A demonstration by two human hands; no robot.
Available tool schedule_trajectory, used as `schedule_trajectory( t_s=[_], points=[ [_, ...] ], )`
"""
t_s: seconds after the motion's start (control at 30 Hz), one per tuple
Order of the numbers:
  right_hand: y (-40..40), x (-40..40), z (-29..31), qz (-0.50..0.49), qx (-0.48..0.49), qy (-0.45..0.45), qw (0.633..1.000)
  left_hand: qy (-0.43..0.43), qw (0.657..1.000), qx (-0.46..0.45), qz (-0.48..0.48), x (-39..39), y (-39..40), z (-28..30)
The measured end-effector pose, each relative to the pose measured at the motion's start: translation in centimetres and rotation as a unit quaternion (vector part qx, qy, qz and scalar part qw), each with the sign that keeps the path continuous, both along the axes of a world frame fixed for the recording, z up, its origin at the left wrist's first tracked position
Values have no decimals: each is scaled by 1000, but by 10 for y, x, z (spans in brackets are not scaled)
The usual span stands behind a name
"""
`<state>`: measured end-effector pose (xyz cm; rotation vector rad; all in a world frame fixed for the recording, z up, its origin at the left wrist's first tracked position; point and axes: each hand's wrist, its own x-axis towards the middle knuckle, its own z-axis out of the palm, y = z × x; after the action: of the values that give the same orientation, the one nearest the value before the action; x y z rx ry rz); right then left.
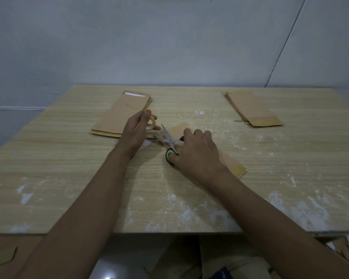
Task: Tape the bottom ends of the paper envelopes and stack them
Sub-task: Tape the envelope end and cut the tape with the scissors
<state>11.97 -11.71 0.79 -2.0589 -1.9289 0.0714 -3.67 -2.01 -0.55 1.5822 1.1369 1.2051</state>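
Observation:
My left hand (136, 130) grips a yellowish roll of tape (152, 123) just above the table's middle. My right hand (197, 155) holds a pair of scissors (168, 140) with black and green handles; their blades are spread apart and point left toward the tape. Under my right hand lies one brown paper envelope (235, 168), mostly hidden, with its far end showing near the blades. A stack of brown envelopes (121, 115) lies at the back left, partly behind my left hand. Another stack of envelopes (252, 108) lies at the back right.
The wooden table (69, 178) has white smears over its front and right parts. A pale wall rises directly behind it. Brown paper pieces (3, 258) lie on the floor below the front edge at both sides.

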Motion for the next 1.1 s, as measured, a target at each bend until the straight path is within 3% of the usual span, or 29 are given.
schedule_trajectory(
  t_s=[0.2,0.4,0.57,0.7,0.83,1.1],
  points=[
    [-1,1,0,-1,-3,4,1000,-6,998,-45,-42,3,0,-5],
    [-4,-3,-2,14,4,9,1000,79,996,12,-26,2,8,-10],
    [-2,3,-2,5,11,1,1000,9,1000,5,-24,3,8,-12],
    [1,16,1,-5,53,4,999,-25,998,56,14,6,13,-6],
    [12,28,3,-21,64,21,997,-1,994,101,44,10,19,0],
    [50,62,10,-95,41,90,991,46,995,80,44,29,43,-1]
  ],
)
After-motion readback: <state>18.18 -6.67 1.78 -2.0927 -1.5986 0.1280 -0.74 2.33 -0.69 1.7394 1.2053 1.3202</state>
